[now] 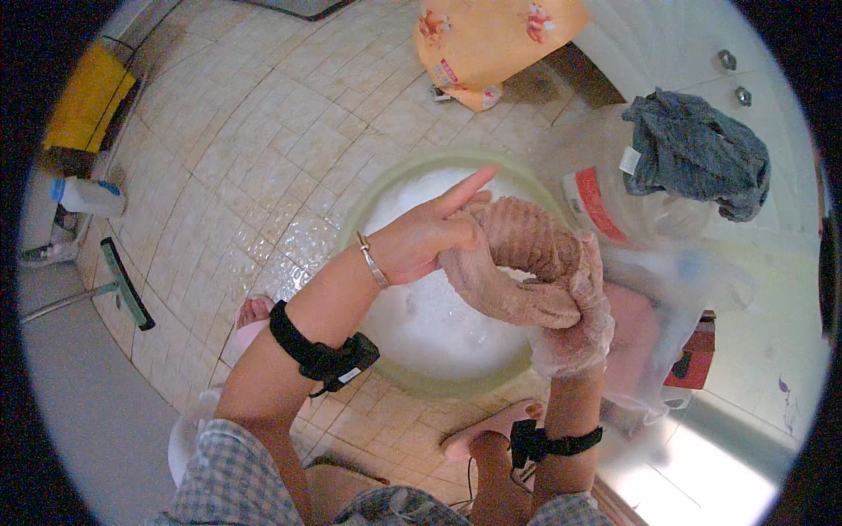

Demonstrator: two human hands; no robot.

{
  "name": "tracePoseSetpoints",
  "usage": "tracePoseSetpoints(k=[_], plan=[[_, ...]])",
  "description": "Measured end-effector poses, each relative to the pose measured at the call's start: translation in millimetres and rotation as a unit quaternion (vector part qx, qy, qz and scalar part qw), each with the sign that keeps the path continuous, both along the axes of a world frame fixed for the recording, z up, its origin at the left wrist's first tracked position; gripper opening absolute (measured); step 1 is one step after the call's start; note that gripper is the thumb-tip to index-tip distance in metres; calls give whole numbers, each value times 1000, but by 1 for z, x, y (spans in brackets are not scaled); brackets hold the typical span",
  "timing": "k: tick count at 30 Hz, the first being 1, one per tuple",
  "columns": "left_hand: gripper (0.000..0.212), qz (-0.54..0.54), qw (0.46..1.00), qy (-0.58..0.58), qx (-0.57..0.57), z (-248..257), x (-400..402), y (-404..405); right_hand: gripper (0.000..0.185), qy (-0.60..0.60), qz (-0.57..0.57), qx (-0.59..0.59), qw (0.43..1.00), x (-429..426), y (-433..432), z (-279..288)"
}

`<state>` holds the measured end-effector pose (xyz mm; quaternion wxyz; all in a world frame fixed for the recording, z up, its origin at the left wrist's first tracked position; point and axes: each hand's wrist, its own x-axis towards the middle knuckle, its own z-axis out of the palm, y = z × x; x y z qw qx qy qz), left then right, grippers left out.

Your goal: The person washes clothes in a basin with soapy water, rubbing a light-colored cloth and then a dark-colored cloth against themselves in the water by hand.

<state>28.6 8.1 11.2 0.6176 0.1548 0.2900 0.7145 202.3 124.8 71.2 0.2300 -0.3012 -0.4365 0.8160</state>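
Observation:
Below my hands, a round pale-green basin (395,375) holds water covered with white suds. A wet, pinkish-brown ribbed knit cloth (526,240) is stretched in a loop between both hands above the suds. My left hand (437,240), bare with a silver bangle at the wrist, grips the cloth's left end, one finger extended. My right hand (579,315), in a clear plastic glove, holds its right end. Its fingers are partly hidden by the cloth and the crinkled glove. Both forearms carry black straps with small devices.
A dark grey cloth (700,151) lies on clear plastic at the right, near a red box (694,352). An orange patterned bag (493,46) is behind the basin. A squeegee (126,283) and white bottle (89,196) stand left. The tiled floor (263,151) looks wet.

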Motion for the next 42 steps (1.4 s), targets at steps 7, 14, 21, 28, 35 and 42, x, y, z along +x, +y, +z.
tracePoseSetpoints(k=[7, 14, 21, 28, 35, 42], plan=[[89, -225, 974, 26, -10, -8, 2, -10, 67, 35, -52, 21, 998, -5, 10, 18], [80, -246, 962, 75, 94, 7, 49, 13, 74, -14, 4, 127, 992, -18, 17, 79], [65, -142, 967, 212, 0, 29, 48, 28, 72, -41, 49, 373, 926, -14, 79, 159], [63, -43, 954, 282, -89, 41, 30, 20, 61, -119, -11, 464, 878, -54, 134, 271], [60, 3, 973, 207, -103, 29, 27, 19, 60, -360, 76, 405, 837, -83, 207, 243], [54, 20, 970, 230, -82, 21, 30, 23, 63, -436, 73, 750, 492, -62, 254, 183]])
